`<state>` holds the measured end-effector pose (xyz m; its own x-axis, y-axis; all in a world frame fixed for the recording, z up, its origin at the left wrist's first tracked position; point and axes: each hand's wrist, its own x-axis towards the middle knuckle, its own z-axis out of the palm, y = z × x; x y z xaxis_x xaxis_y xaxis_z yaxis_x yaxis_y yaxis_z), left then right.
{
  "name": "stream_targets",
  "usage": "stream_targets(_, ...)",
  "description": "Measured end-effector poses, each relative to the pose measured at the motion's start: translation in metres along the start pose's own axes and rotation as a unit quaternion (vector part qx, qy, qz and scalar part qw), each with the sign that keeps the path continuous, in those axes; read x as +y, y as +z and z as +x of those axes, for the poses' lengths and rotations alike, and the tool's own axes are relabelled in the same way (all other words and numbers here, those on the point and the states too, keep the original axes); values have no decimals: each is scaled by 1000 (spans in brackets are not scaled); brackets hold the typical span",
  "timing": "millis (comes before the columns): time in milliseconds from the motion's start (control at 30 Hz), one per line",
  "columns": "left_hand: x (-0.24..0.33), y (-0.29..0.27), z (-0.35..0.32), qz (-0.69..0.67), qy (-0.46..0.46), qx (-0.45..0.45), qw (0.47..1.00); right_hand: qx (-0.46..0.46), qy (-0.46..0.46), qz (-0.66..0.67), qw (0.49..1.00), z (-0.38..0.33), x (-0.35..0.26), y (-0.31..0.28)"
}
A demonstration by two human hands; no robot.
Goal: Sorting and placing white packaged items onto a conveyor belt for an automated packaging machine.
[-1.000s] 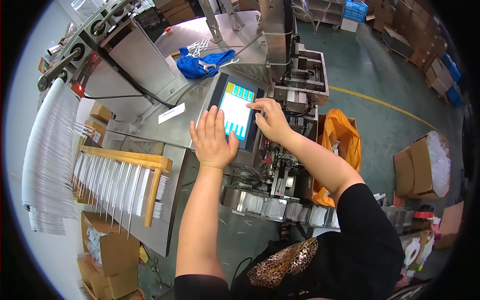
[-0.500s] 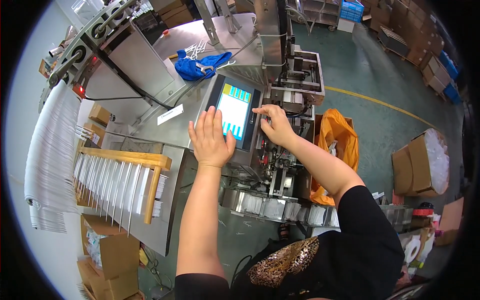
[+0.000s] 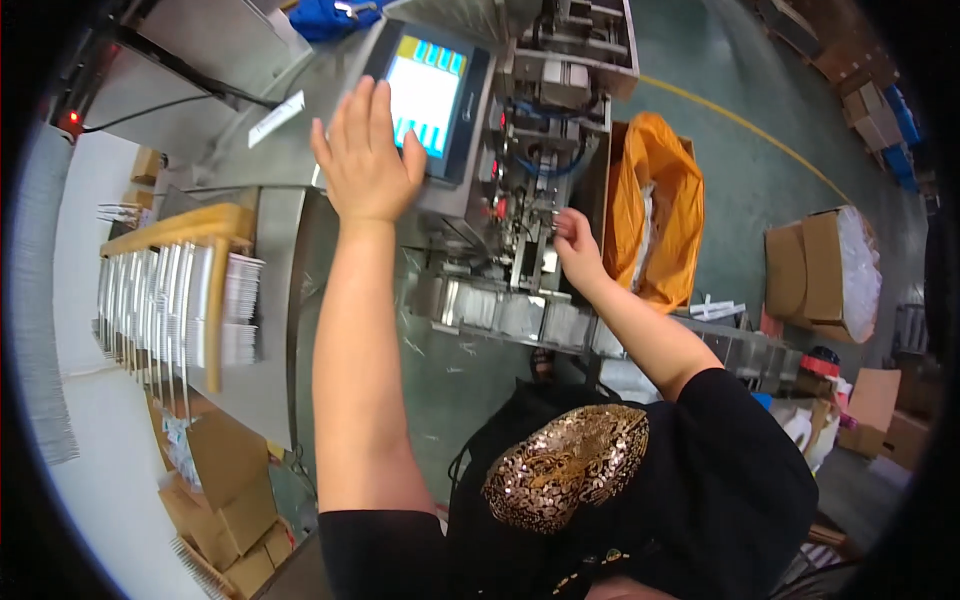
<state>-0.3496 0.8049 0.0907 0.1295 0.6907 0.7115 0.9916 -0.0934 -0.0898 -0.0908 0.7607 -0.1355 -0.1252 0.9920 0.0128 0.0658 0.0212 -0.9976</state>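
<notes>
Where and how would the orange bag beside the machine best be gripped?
Probably by its left rim, pinched from above with the right hand, the nearer one: the orange bag stands open upward, and its soft edge spreads outward, offering a fold to grasp.

No readable wording, blurred pale marking (image 3: 468, 106) along the right edge of the touchscreen (image 3: 424, 95), faint print on a white strip (image 3: 276, 119).

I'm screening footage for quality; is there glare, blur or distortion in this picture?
Head view: the screen glows whitish in its middle, the right hand looks slightly blurred, the yellow floor line bows, and black corners frame the fisheye picture.
</notes>
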Motion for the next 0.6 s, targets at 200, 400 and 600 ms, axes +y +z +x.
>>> stream_targets(200, 0, 12, -3, 23, 16, 24, 999, -156, 210, -250, 932, -162, 88, -70)
stream_targets(400, 2, 7, -7, 25, 16, 22, 999, -366, 254, -410, 796, -207, 100, -119)
stream_targets(600, 4, 9, 2, 20, 21, 27, 999, -177, 305, -383, 854, -141, 96, -126)
